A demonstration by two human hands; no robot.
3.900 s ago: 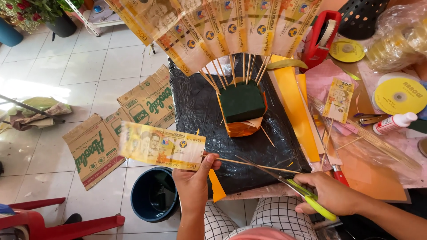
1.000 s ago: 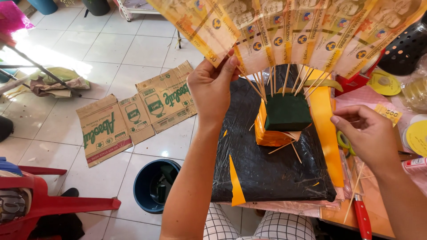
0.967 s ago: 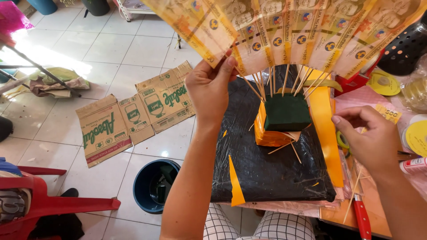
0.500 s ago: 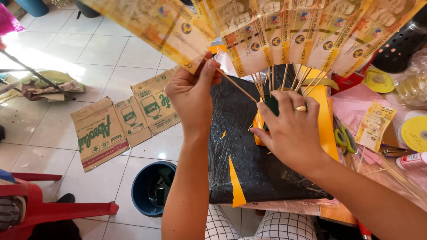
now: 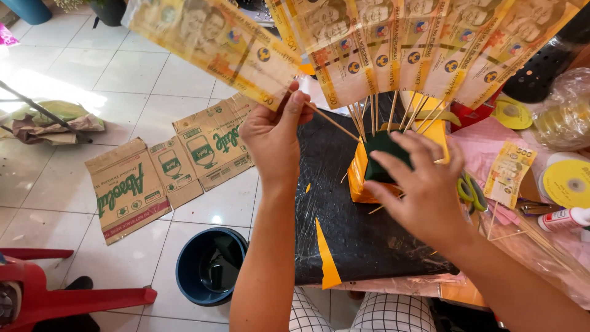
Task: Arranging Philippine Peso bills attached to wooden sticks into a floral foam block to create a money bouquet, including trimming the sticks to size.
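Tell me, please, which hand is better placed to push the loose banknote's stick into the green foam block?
Probably the left hand: it already pinches that stick, whose tip points at the foam block. The right hand rests on the block, steadying it.

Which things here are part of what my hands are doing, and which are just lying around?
In use: left hand, banknote on a stick, right hand, green foam block, fanned banknotes.
Lying about: scissors, glue bottle, flattened cardboard box, blue bucket.

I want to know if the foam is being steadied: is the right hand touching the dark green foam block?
Touching. The head view shows the right hand with fingers spread over the dark green foam block, its fingertips resting on the block's top and side.
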